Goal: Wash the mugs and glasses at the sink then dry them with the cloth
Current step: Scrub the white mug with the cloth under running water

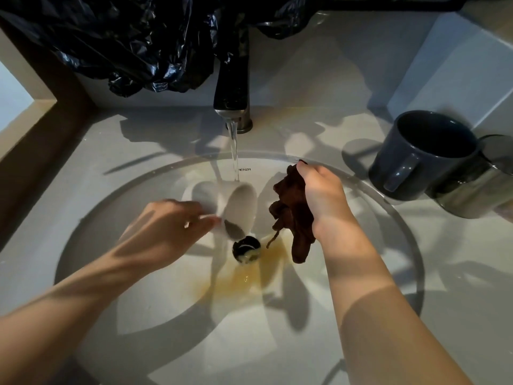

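Observation:
My left hand grips a white mug by its handle and tilts it on its side over the sink basin, mouth toward me, under the running water from the dark tap. A dark brown cloth hangs crumpled from my right hand, just right of the mug and above the drain. On the counter at the right stands a dark grey mug, upright, with a tinted glass beside it.
Yellowish-brown water pools in the basin around and below the drain. A black plastic bag drapes over the back ledge behind the tap. A pale box or wall panel stands at the back right. A brown wooden edge runs along the left.

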A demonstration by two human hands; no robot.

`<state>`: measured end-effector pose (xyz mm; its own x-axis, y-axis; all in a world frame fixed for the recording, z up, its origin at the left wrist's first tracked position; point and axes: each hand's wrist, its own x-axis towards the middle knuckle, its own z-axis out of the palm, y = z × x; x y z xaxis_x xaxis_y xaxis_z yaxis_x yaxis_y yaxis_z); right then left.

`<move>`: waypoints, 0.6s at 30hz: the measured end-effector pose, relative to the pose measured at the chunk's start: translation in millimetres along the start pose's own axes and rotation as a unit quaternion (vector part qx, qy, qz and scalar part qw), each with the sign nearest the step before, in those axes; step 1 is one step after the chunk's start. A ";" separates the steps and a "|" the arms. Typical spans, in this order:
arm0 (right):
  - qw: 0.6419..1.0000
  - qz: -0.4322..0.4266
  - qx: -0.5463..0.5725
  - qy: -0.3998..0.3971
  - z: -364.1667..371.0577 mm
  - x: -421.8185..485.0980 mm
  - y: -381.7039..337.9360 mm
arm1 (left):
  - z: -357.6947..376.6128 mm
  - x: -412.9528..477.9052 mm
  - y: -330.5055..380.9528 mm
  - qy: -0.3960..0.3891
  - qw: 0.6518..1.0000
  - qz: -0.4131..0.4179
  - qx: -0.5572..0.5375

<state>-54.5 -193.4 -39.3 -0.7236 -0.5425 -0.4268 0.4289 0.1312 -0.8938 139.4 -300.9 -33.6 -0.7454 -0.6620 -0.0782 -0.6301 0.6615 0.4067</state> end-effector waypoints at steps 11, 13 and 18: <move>0.957 -0.163 -0.240 -0.024 13.7 -12.9 -1.5 | 15.5 19.6 37.1 -0.132 0.742 -0.334 -0.565; 0.922 -0.201 -0.323 -0.075 21.4 -20.6 1.7 | 23.3 22.2 37.5 -0.145 0.723 -0.340 -0.583; 0.866 -0.232 -0.398 -0.192 35.6 -21.0 26.3 | 20.0 25.0 32.2 -0.132 0.725 -0.312 -0.599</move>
<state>-8.8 -208.1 -48.9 -0.4198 -0.9059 -0.0549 -0.4802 0.2731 -0.8336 96.2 -289.1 -40.7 -0.5116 -0.5060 -0.6944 -0.3385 -0.6241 0.7042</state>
